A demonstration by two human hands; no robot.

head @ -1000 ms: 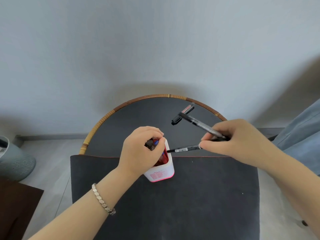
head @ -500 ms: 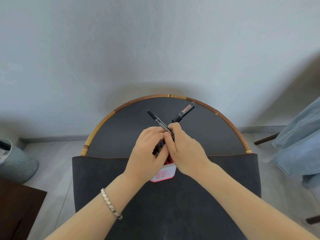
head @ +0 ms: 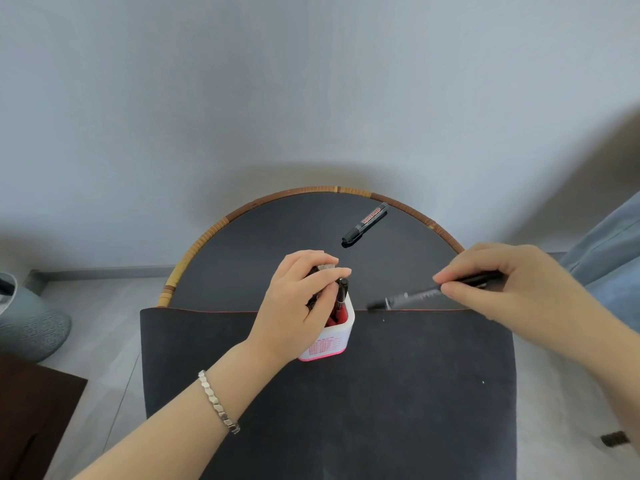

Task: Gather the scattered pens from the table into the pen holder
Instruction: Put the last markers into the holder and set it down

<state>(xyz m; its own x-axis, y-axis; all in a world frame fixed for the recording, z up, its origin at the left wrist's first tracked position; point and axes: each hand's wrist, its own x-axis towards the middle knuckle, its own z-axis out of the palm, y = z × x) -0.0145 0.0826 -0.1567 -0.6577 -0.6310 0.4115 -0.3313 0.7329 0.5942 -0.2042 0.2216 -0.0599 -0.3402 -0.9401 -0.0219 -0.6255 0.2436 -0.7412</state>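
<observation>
A white pen holder with a pink base and red inside stands at the middle of the dark table. My left hand wraps over its top and left side, holding it and the pens in it. One black pen stands in the holder beside my fingers. To the right, my right hand pinches a slim black pen, which lies nearly level and points left toward the holder. A black whiteboard marker lies on the table behind the holder.
A dark mat covers the near half of the round table, whose rim is woven rattan. A grey patterned pot stands on the floor at left. Blue fabric hangs at right. A wall rises close behind.
My right hand has drawn back to the right with one slim black pen. The other slim pen it carried now stands in the holder. My left hand stays on the holder.
</observation>
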